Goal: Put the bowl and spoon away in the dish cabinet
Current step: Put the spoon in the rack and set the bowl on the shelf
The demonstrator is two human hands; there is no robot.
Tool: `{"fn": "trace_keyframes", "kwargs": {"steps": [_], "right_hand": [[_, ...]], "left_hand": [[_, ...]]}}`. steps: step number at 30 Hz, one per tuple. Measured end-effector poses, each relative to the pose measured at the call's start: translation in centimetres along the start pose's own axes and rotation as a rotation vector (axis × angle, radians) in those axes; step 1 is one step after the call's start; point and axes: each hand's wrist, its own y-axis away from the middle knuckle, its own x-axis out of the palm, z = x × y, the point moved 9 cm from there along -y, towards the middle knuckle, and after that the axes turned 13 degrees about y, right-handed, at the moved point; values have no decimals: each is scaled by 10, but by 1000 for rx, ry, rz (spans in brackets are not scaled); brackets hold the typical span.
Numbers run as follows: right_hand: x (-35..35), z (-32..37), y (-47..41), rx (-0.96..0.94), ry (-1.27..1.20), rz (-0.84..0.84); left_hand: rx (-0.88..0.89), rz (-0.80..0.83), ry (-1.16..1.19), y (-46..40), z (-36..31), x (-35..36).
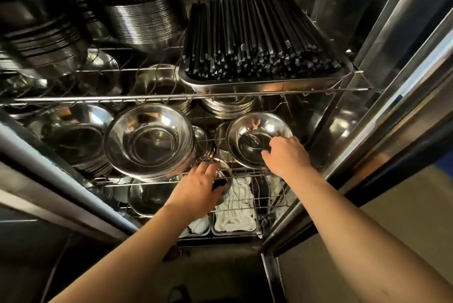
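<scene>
I face the open steel dish cabinet (pixel 382 62) with wire shelves. My right hand (pixel 286 155) grips the near rim of a shallow steel bowl (pixel 255 135) at the right of the middle wire shelf (pixel 157 99). My left hand (pixel 201 187) is wrapped around a small steel bowl (pixel 224 175) at the front edge of that shelf, between the bowl stacks. I see no spoon in either hand. White spoons (pixel 235 209) lie in trays on the bottom shelf, below my hands.
A large stack of steel bowls (pixel 147 140) fills the middle shelf's centre, with more stacks (pixel 76 138) to its left. A steel tray of black chopsticks (pixel 259 40) sits on the top shelf, beside stacked plates (pixel 144 15). The cabinet door (pixel 416 106) stands open at the right.
</scene>
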Motion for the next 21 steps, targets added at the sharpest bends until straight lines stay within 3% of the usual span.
{"fn": "trace_keyframes", "kwargs": {"steps": [6,14,18,21], "right_hand": [[6,9,4,-15,25,1],[-3,25,38,-186,-327,-89],[5,21,71,-228,-634,12],[25,17,93,-263,-693,107]], "left_hand": [[-56,-9,-351,25,19,10],[-144,23,-381,30,21,9],[-162,32,-355,31,17,4],[-157,48,-380,31,14,5]]}}
